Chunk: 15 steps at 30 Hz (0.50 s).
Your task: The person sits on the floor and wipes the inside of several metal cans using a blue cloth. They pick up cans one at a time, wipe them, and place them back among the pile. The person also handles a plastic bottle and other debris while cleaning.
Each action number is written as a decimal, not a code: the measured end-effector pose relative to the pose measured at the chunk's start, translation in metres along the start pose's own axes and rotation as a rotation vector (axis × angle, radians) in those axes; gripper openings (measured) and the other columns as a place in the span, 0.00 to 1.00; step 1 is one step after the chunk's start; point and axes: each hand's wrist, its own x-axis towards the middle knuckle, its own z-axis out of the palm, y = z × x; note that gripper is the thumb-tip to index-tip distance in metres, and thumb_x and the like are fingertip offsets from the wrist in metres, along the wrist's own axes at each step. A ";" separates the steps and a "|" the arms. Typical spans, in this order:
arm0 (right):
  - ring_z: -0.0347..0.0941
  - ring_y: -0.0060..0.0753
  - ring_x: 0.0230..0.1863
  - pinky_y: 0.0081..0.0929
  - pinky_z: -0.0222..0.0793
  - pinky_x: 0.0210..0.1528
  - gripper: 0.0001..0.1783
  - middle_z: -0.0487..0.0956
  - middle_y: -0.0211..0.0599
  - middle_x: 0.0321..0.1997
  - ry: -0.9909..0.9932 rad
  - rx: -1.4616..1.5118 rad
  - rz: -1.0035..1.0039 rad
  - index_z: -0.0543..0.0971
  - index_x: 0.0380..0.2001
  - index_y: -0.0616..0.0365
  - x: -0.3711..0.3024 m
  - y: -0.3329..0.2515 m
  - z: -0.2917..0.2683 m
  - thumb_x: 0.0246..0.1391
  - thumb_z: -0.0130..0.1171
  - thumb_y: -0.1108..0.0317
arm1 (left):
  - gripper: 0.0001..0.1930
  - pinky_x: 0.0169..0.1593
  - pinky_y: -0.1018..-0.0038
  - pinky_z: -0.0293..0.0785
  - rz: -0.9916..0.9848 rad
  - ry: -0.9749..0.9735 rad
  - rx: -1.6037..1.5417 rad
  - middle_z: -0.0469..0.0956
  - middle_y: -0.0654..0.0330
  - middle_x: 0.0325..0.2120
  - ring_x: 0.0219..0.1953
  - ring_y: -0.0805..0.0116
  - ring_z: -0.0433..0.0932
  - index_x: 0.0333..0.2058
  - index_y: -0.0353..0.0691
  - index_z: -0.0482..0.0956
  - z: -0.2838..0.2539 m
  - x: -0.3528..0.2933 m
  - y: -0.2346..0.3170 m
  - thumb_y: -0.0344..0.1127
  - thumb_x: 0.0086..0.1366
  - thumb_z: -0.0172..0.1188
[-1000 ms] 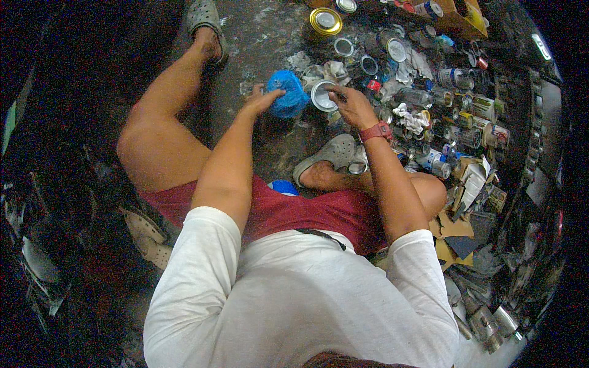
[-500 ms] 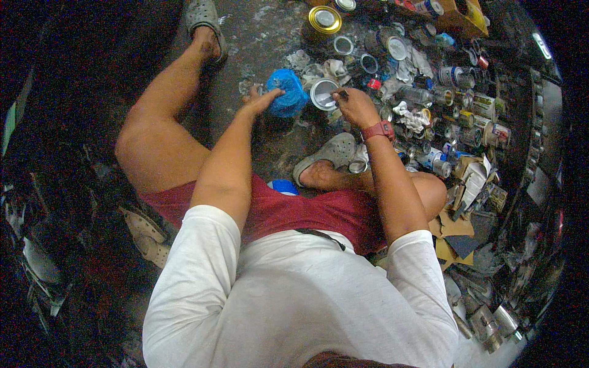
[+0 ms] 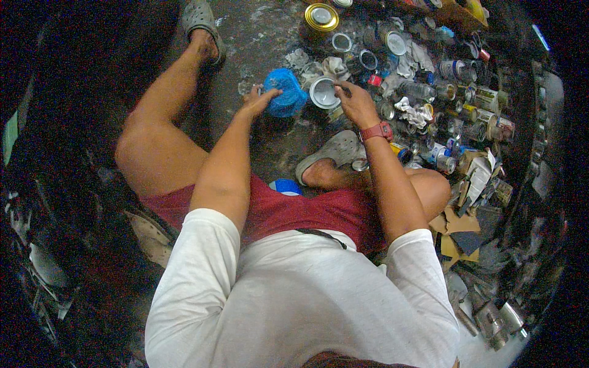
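Note:
My left hand [image 3: 256,102] is closed on the left side of a round, bright blue plastic-looking thing [image 3: 284,93], its thumb on the top. Whether this is a container or a wrapped bundle I cannot tell. Just to its right stands an open round tin [image 3: 323,92] with a pale rim and a whitish inside. Over the tin's right edge, the fingers of my right hand [image 3: 357,104] are pinched together. Something small and dark shows at these fingertips, too unclear to name. A red watch is on that wrist.
A large gold-rimmed can [image 3: 321,17] stands beyond my hands. Crumpled paper [image 3: 331,67] lies behind the tin. Many jars, cans and bottles [image 3: 457,70] crowd the floor to the right. Torn cardboard [image 3: 460,227] is beside my right knee. A blue and white object [image 3: 286,187] sits between my legs.
My right hand has shifted slightly at the tin's rim, and the grey shape seen inside the tin earlier no longer shows. My left hand stays on the blue thing.

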 end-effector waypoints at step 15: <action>0.82 0.64 0.46 0.58 0.77 0.51 0.20 0.86 0.55 0.44 -0.016 0.051 -0.048 0.87 0.50 0.54 -0.022 0.009 0.021 0.68 0.58 0.52 | 0.15 0.72 0.48 0.64 1.196 0.422 0.752 0.68 0.61 0.72 0.69 0.47 0.69 0.43 0.47 0.87 -0.009 -0.061 0.044 0.45 0.61 0.74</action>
